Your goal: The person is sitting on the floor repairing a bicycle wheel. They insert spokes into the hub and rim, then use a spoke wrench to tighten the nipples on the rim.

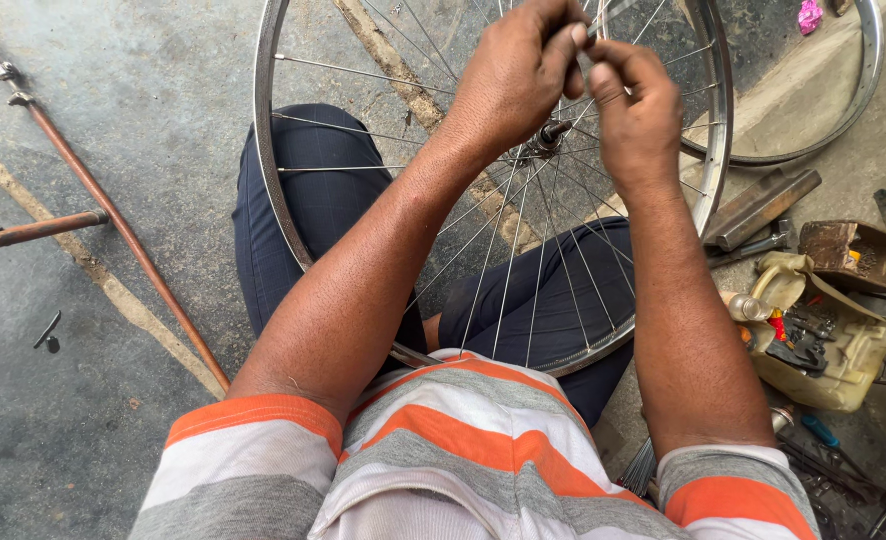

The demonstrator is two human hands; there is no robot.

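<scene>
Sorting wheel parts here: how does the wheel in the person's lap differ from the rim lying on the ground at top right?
The wheel is laced with spokes running to a hub; the rim shows none. The wheel rests on the person's legs with both hands, left hand and right hand, at a spoke; the rim lies untouched on the ground. The wheel is mostly in view; the rim is largely cut off. Both are shiny metal hoops.
</scene>
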